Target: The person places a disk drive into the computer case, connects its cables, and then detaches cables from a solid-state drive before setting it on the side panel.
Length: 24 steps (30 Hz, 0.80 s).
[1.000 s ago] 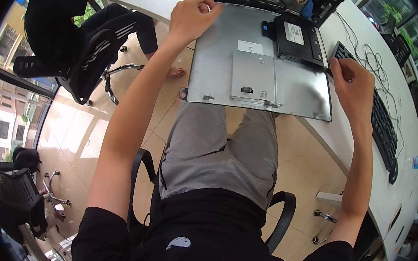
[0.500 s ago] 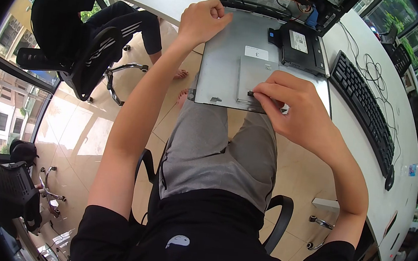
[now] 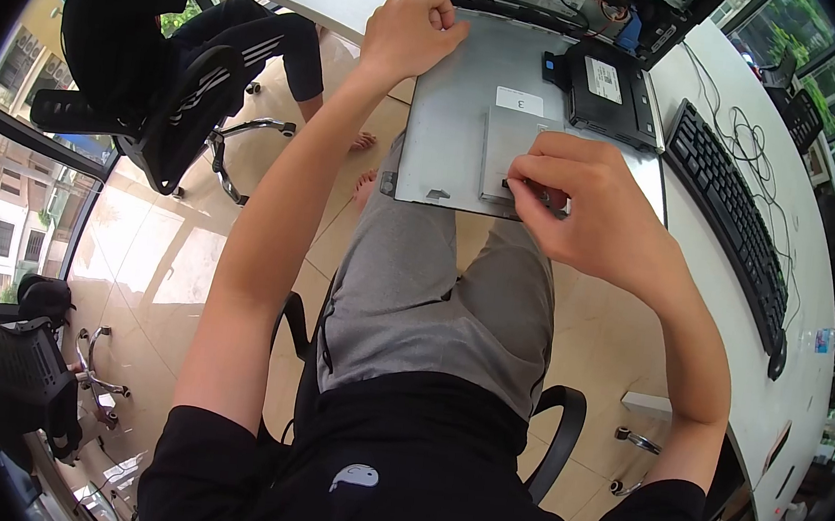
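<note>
My left hand [image 3: 406,35] is closed in a loose fist over the left edge of a grey metal panel [image 3: 438,152]; what its curled fingers hold, if anything, is hidden. On the panel lies a flat silver box-shaped part [image 3: 501,148], with a white label [image 3: 520,101] marked 3 just beyond it. Thumb and forefinger of my right hand [image 3: 585,191] are pinched at the part's near edge on a small black piece [image 3: 508,183], mostly covered by the fingers. A black optical drive [image 3: 614,99] with a white sticker sits farther back on the panel.
An opened computer case [image 3: 573,4] with wires stands behind the panel. To the right are a black keyboard [image 3: 724,210], a mouse [image 3: 778,356] and tangled cables on the white desk [image 3: 727,391]. Another person [image 3: 127,42] sits on a chair at left.
My right hand has shifted slightly up, and its fingers now cover more of the small black piece. The left hand remains at the panel's edge. The whole view has shifted slightly.
</note>
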Motion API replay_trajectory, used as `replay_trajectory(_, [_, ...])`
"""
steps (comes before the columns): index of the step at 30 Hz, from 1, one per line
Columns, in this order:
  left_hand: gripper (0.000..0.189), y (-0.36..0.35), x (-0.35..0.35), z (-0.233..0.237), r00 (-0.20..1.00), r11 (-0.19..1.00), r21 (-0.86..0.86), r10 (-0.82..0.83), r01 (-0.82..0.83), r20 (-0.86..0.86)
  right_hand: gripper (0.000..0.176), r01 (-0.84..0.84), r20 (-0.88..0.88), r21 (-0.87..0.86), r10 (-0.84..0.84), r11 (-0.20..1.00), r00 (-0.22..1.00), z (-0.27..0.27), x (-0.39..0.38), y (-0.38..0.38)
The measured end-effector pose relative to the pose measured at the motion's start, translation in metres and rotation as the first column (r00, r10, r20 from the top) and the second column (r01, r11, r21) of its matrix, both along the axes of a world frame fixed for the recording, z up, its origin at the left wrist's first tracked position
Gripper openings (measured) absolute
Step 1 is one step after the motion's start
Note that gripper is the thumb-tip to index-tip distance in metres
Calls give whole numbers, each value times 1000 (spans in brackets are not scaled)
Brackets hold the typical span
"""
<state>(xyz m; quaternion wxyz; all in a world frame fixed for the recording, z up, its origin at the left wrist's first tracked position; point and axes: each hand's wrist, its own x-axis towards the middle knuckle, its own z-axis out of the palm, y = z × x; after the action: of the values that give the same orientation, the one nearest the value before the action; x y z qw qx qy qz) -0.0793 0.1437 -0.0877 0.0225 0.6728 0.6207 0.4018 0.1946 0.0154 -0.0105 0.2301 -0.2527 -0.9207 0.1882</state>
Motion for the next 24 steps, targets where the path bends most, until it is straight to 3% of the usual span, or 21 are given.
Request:
replay_trajectory(6, [33,1,0,-3,1000,1000,19,-20,20,15,3,53,-85,-61,-58,997,995,0,3,-10])
replay_trajectory(15, [33,1,5,-1,1000,1000,-3,8,-8,-6,3,11,-35,48,-9,999,999,-3,-1,-6])
replay_trajectory(18, [33,2,2,-2,1000,1000,5,-5,5,-5,3,52,-66,-17,-53,998,996,-2,3,-10])
replay_trajectory(24, [33,2,6,-1,1000,1000,10,7,-7,1,4,39,5,10,-39,999,999,0,-2,-7])
